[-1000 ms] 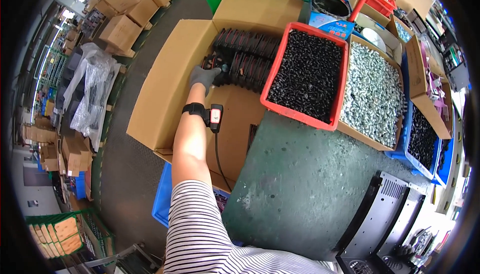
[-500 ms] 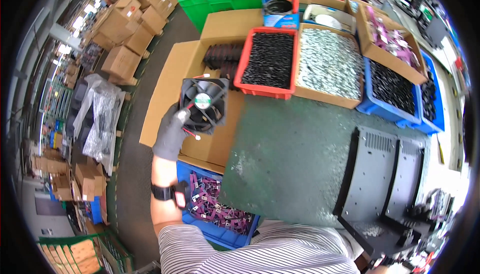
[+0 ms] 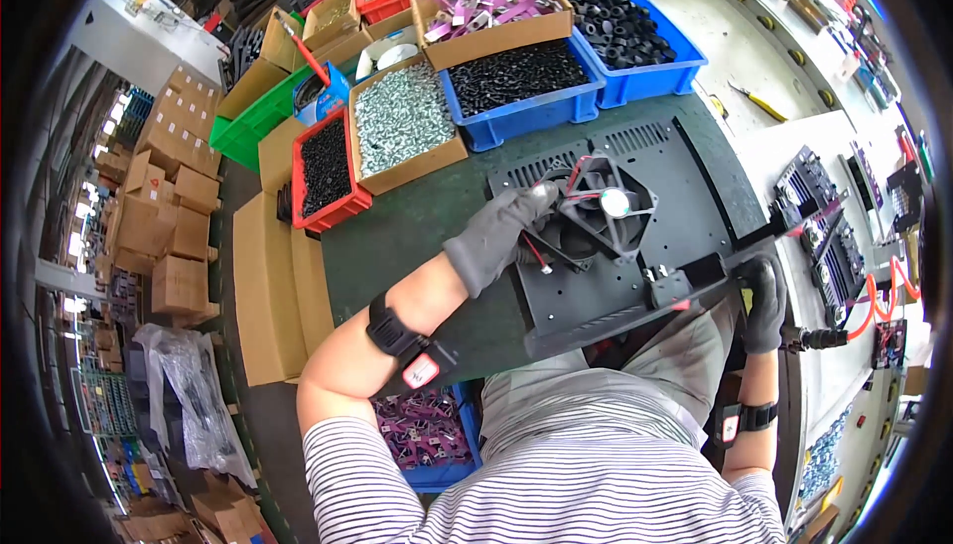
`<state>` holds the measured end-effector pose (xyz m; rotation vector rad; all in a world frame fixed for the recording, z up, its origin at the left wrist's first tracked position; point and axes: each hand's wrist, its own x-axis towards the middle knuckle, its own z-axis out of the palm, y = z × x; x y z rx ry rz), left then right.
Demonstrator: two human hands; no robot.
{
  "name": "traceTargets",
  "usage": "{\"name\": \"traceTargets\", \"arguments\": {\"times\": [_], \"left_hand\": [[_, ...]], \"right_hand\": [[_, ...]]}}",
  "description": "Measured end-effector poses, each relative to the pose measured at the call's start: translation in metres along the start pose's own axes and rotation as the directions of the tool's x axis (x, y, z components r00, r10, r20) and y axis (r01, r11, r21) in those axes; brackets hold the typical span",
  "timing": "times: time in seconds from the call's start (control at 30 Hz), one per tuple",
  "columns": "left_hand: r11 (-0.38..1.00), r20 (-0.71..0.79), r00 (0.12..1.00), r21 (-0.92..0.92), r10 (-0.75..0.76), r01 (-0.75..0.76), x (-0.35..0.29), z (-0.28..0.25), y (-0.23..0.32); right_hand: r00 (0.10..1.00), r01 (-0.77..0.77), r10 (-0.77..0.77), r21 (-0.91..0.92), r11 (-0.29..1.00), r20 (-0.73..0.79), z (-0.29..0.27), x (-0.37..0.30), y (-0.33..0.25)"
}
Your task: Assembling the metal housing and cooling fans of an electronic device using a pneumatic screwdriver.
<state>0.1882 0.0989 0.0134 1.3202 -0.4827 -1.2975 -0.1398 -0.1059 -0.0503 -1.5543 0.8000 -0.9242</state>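
Observation:
My left hand (image 3: 501, 231), in a grey glove, grips a black square cooling fan (image 3: 599, 211) with red and black wires and holds it over the perforated black metal panel (image 3: 596, 291) on the green table. My right hand (image 3: 765, 298), in a dark glove, grips the panel's near right edge beside a small black bracket (image 3: 685, 281). Both wrists wear black bands.
Bins line the far side of the table: a red crate of black parts (image 3: 326, 169), a cardboard box of silver screws (image 3: 402, 122), two blue bins of black parts (image 3: 516, 82), a box of purple pieces (image 3: 486, 8). A blue bin of purple parts (image 3: 427, 435) sits under my left arm. Cardboard boxes stand at left.
My left hand took a fan from the cardboard box at left and carried it right onto the black panel. The view swung right, and my right hand came into sight on the panel's edge.

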Motion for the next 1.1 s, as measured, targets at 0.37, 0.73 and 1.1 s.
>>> {"name": "traceTargets", "arguments": {"times": [0.37,0.73,1.1], "left_hand": [[0.027,0.162,0.859,0.979,0.486,-0.2,0.018,-0.009,0.058],[-0.217,-0.373,0.884,0.873,0.281,0.437,0.12,-0.029,0.123],[-0.07,-0.264,0.96,0.963,-0.088,0.259,0.133,-0.031,0.134]], "right_hand": [[0.559,-0.487,0.797,-0.687,0.539,0.228,-0.107,-0.078,0.023],[0.569,-0.607,0.821,-0.652,0.455,0.043,-0.168,-0.021,-0.043],[0.573,-0.377,0.775,-0.754,0.538,0.267,-0.164,0.037,-0.044]]}}
